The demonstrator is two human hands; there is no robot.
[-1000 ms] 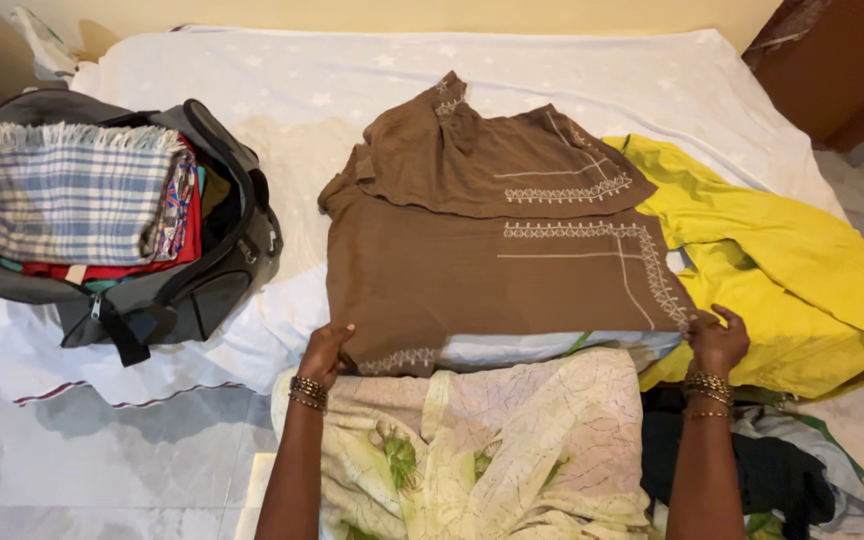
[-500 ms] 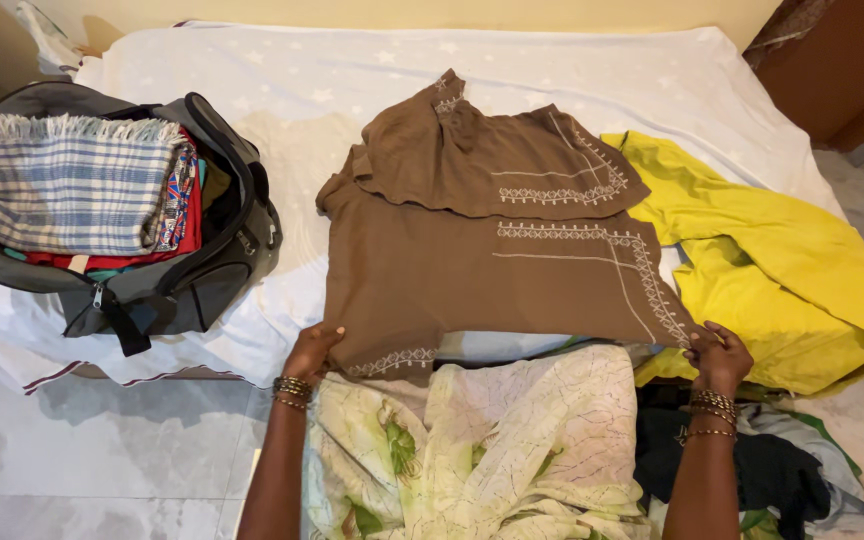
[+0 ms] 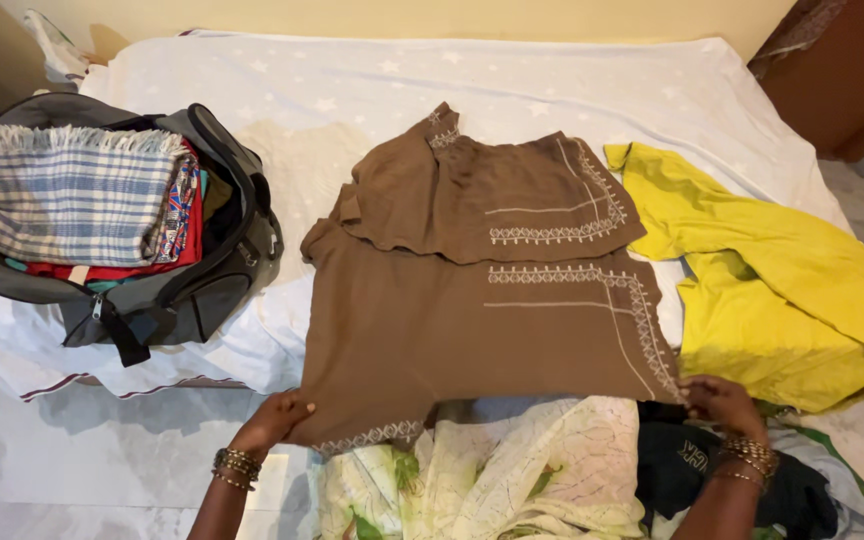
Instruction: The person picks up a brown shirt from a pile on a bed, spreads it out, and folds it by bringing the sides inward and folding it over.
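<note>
my hands [image 3: 274, 418] [image 3: 717, 400] at bed's [image 3: 512, 85] near edge, on folded garment [image 3: 472, 320]; bag [image 3: 152, 290] at left edge, loose garment [image 3: 782, 290] at right edge.

Bare white bedsheet [image 3: 512, 85] beyond brown garment [image 3: 472, 320] offers free passage; grey bag [image 3: 152, 270] blocks left, yellow cloth [image 3: 772, 290] blocks right.

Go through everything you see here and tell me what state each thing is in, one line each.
Brown garment: partly folded, spread flat on the bed, near edge held at both corners.
Left hand: gripping the garment's near left corner.
Right hand: gripping its near right corner.
Grey bag: open, packed with folded clothes.
Checked cloth: folded, on top in the bag.
Yellow garment: unfolded, rumpled.
Bed sheet: spread out, slightly wrinkled.
</note>
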